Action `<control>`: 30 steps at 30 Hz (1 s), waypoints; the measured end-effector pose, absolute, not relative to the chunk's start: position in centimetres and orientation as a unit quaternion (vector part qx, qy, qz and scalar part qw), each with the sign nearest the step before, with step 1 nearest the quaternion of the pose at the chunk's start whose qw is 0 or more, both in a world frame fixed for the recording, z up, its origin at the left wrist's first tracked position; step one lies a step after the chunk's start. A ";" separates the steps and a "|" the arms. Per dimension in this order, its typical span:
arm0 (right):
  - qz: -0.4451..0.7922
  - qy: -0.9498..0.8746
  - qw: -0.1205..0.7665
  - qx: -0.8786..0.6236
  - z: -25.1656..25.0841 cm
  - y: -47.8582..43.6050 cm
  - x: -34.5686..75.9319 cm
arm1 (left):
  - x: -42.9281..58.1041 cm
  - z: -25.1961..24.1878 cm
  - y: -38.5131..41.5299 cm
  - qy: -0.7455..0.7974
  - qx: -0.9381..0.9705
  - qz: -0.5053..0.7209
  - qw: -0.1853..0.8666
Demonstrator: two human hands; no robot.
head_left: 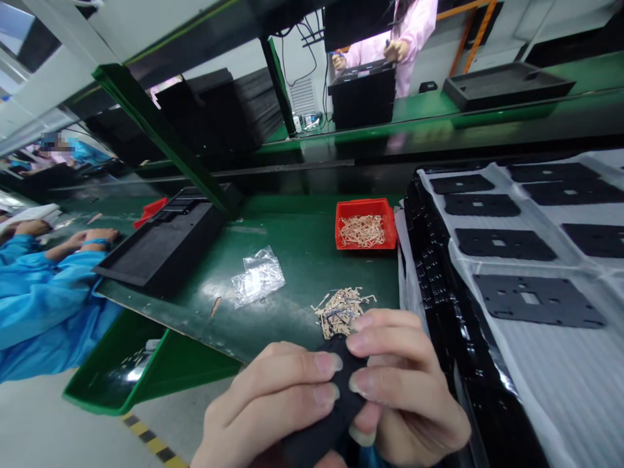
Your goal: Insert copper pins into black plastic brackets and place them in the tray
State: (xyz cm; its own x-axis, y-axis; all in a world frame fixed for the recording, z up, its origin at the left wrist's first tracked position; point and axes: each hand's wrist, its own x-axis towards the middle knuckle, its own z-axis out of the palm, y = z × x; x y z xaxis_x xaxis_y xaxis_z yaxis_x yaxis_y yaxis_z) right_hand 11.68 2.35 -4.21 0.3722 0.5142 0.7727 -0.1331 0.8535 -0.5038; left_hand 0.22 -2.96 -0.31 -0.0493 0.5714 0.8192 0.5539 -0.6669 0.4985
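Both of my hands hold one black piece (319, 435) low in the middle of the view. My left hand (273, 403) has its fingers laid over the piece from the left. On the right side, the fingertips of my right hand (404, 383) press on the same piece. Just beyond my fingers lies a loose pile of small beige parts (341, 311) on the green table (302, 260). Farther back, a red bin (365, 244) holds many similar small parts. A clear plastic bag (258, 278) lies left of the pile.
Stacked black trays with flat black plates (536, 299) on white sheets stand at the right. A black foam tray (160, 240) is at the left, above a green bin (180, 370). A co-worker's blue sleeves (53, 286) are far left. Another person (409, 39) works across the table.
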 end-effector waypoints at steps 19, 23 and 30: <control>0.179 -0.455 0.832 -0.263 -3.9 1.8 10.9 | -0.5 -0.4 -1.6 0.372 0.696 0.608 0.092; 0.234 -0.452 0.827 -0.239 -3.7 2.2 10.4 | -1.8 -0.7 -1.6 0.326 0.735 0.594 -0.013; 0.234 -0.449 0.838 -0.201 -4.0 2.1 10.4 | 1.0 -0.8 -2.0 0.410 0.634 0.655 -0.032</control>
State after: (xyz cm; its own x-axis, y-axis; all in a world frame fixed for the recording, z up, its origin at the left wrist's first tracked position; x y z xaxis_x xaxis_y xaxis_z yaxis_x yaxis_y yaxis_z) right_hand 10.40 2.08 -3.95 0.4862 0.5732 0.6596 -0.2121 0.8096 -0.5472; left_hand 1.04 -1.96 -0.78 -0.1952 0.4777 0.8566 0.5609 -0.6621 0.4970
